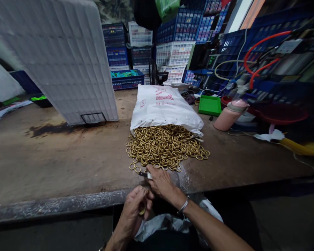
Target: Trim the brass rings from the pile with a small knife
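A heap of brass rings (165, 146) spills from the open mouth of a white sack (165, 106) onto the worn wooden bench. My left hand (134, 209) is closed below the bench edge, gripping one or more brass rings (142, 210). My right hand (161, 183) rests at the bench's front edge by the heap, fingers pinched on a small dark tool with a white part (146, 175). A metal bracelet sits on my right wrist. A clear plastic bag (167, 221) lies in my lap under both hands.
A large white quilted panel (60, 59) stands at the left of the bench. A green tray (209, 105), a pink flask (229, 116) lying on its side, red bowls (279, 113) and hoses are at the right. Stacked blue and white crates (172, 45) fill the back.
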The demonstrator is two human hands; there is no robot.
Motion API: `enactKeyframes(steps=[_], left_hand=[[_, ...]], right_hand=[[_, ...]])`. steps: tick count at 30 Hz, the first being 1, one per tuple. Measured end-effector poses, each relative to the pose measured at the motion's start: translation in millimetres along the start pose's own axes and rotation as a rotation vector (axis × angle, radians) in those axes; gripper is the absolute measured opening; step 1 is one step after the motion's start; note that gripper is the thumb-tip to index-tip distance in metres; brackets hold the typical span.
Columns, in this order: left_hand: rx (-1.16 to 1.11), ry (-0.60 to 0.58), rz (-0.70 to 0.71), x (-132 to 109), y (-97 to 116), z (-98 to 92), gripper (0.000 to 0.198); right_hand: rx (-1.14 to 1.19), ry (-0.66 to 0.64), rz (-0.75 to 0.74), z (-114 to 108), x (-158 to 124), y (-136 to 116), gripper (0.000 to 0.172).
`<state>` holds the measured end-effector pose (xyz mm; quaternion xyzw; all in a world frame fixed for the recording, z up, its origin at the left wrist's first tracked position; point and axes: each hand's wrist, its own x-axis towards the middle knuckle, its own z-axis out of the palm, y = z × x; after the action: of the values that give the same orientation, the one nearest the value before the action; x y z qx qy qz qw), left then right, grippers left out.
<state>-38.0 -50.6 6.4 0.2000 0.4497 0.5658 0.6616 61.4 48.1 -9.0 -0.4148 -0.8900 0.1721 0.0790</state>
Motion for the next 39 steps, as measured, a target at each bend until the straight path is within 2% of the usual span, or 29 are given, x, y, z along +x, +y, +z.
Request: enactKeyframes(steps=[4,9,13,16,18,20,23,28,30,32,36,39], left_hand=[[-0.165,0.082,0.0,-3.3,13.6,-8.4,0.026],[-0.292,0.145,-0.029,2.7,15.0,-14.9,0.026],[-0.182,0.206,0.042,11.2,7.5,-7.9,0.028],[-0.046,0.241,0.104,17.4,1.0,3.1,0.036],[0.026,0.251,0.122,21.8,-3.1,9.1,0.041],[0.093,0.238,0.125,25.9,-6.2,12.2,0.037],[0.219,0.243,0.168,29.4,-7.6,12.2,0.031],[0.525,0.291,0.457,27.3,-5.2,10.3,0.016],[0.58,0.283,0.504,26.2,-5.0,11.0,0.012],[0.551,0.257,0.429,25.9,-5.2,12.1,0.016],[0.335,0.144,0.075,26.1,-5.0,13.4,0.031],[0.234,0.079,0.001,25.4,-3.6,13.6,0.033]], right_hand=[[-0.069,-0.071,0.026,4.3,6.5,-2.0,0.025],[0.018,0.009,0.075,3.8,7.6,2.5,0.022],[0.355,0.113,0.154,-3.9,4.2,7.0,0.004],[0.708,0.145,0.215,-11.8,-2.3,5.7,0.006],[0.914,0.117,0.245,-15.9,-7.9,3.2,0.007],[1.034,0.08,0.258,-18.1,-13.0,1.6,0.01],[1.027,0.059,0.226,-18.2,-18.4,3.1,0.013],[0.809,0.103,0.203,-17.9,-21.1,7.2,0.017],[0.767,0.109,0.218,-18.5,-20.5,6.5,0.015],[0.768,0.112,0.231,-18.8,-19.8,5.3,0.013],[0.787,0.123,0.239,-17.6,-19.9,5.4,0.014],[0.882,0.085,0.253,-15.2,-20.5,8.7,0.015]])
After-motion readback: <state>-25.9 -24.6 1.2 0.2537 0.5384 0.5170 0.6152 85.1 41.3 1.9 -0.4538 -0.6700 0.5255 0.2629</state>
